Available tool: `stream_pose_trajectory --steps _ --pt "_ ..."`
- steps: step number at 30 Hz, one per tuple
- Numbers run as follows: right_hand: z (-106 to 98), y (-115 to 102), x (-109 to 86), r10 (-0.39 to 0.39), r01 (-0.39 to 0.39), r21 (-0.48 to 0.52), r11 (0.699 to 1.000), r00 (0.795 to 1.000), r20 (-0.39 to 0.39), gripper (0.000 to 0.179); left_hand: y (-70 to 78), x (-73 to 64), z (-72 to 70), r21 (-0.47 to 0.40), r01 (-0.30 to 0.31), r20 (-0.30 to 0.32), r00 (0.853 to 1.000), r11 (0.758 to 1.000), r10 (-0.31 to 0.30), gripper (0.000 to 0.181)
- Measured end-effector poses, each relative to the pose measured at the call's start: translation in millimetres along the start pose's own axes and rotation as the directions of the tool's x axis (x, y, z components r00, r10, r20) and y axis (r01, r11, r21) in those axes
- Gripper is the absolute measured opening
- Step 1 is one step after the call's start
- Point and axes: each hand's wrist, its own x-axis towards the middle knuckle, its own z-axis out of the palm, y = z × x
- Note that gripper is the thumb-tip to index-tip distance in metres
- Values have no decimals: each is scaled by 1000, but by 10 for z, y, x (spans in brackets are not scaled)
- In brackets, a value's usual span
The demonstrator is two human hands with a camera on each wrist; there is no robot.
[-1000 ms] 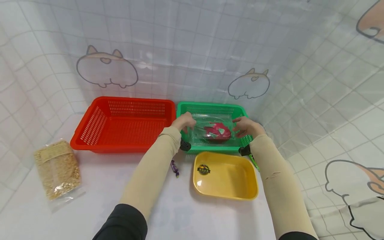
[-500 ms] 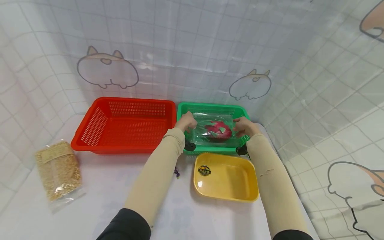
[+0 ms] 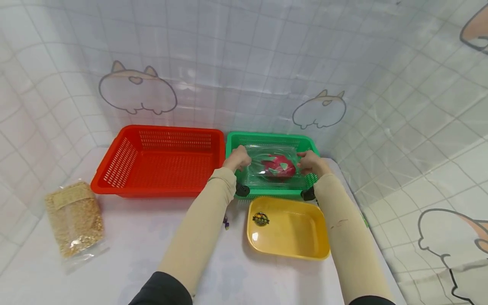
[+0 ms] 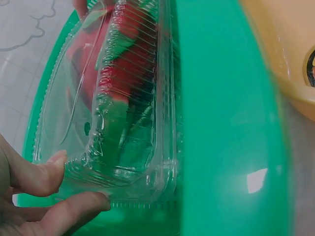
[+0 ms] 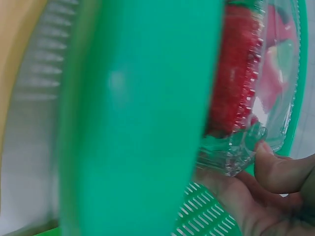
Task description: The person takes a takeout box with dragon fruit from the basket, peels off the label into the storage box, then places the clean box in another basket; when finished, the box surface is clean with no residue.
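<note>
A clear plastic clamshell box (image 3: 254,159) sits within the green basket (image 3: 272,137), its lid down. Inside it lies a pinkish-red dragon fruit (image 3: 281,166) with green scales. My left hand (image 3: 238,158) pinches the box's left end; in the left wrist view the thumb (image 4: 51,169) is on the lid's edge and a finger (image 4: 78,209) lies under the rim. At the opposite end my right hand (image 3: 311,163) grips the box, thumb (image 5: 275,169) on its corner and the other fingers beneath, partly hidden by the basket wall.
Left of the green basket stands a red perforated basket (image 3: 164,190). A yellow tray (image 3: 287,228) is in front. A bag of pale grains or flakes (image 3: 76,216) lies far left. Beside the left sleeve shows a small purple wrapped item (image 3: 226,223). Curtains hang behind and at the sides.
Both hands stay at the box's ends, with the left fingers drawn in closer. The right forearm has shifted slightly left. The box and fruit stay in nearly the same place.
</note>
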Motion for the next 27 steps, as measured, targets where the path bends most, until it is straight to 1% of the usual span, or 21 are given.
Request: stream_pose_trajectory --steps 3,6,8,13,16,20,24,27 --pt "17 12 18 8 -8 1 1000 1000 -7 60 -31 -6 16 -10 -15 8 1000 1000 15 65" --pt "22 29 44 6 -6 0 1000 1000 -3 60 -46 -13 25 4 -29 1 1000 1000 29 65" --pt "22 33 42 -2 2 -5 1000 1000 -5 61 -52 -8 34 13 -33 -6 999 999 33 65" --pt "21 46 24 2 -2 -26 1000 1000 -13 61 -58 15 55 23 -34 2 999 999 33 70" --pt "28 47 24 9 -10 -29 1000 1000 -23 61 -64 33 53 45 -40 5 999 998 40 70" --pt "46 44 31 -1 1 -23 1000 1000 -28 61 -74 53 41 72 -52 1 999 996 52 68" --pt "69 46 47 -2 2 -11 1000 1000 -21 61 -82 36 27 87 -58 5 998 995 57 68" --pt "80 45 44 5 -5 -7 1000 1000 -17 61 -91 -2 14 78 -69 15 998 995 68 68"
